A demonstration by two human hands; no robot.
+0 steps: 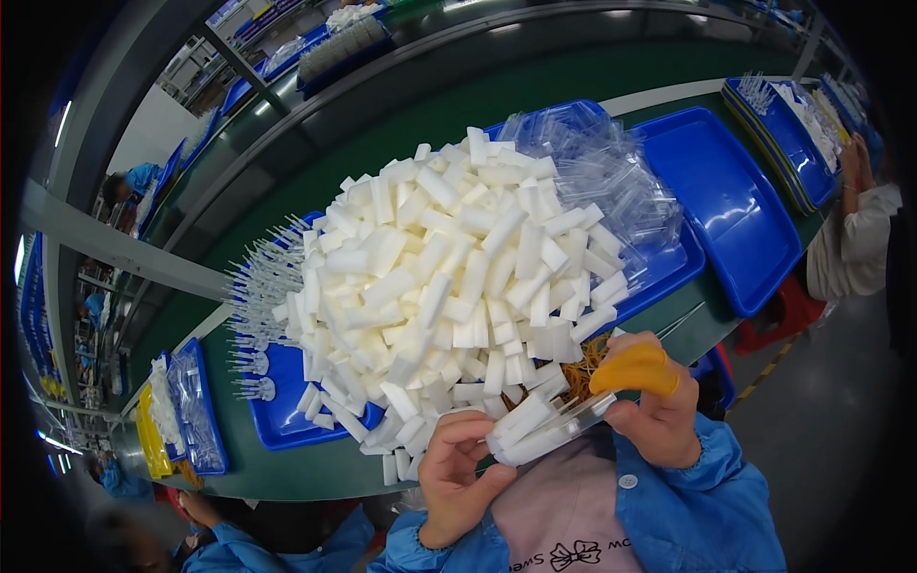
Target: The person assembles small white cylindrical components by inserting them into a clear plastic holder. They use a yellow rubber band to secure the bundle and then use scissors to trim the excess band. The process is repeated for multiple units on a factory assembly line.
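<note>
Holding: one clear flat case [559,428] loaded with white plastic sticks [523,420], lying between your two hands just in front of your chest.

Right hand [654,411]: fingers curled shut around the far end of the case, thumb on top. An orange rubber cot [635,371] covers one fingertip, above the case edge.

Left hand [458,473]: fingers bent and pinched at the near end of the case, where the stick ends show. Whether they grip a stick or only the case edge cannot be told.

Handling note: keep your right grip level so the sticks lie side by side and do not slide out; let your left fingertips press the stick ends flush, one row only, without bending them.

Just beyond your fingers: a big heap of loose white sticks [449,277] on a blue tray [287,411], its near edge almost touching your left knuckles. Rubber bands [583,368], brownish, lie under the heap beside your right thumb.

Further off: clear plastic cases [602,167] piled behind the heap; clear forks [258,296] bristling at its left; an empty-looking blue tray [735,210] well beyond your right hand; the green bench top [315,458].

Edges: other workers in blue sleeves [239,540] at lower left, another person's arm [860,229] at far right.
</note>
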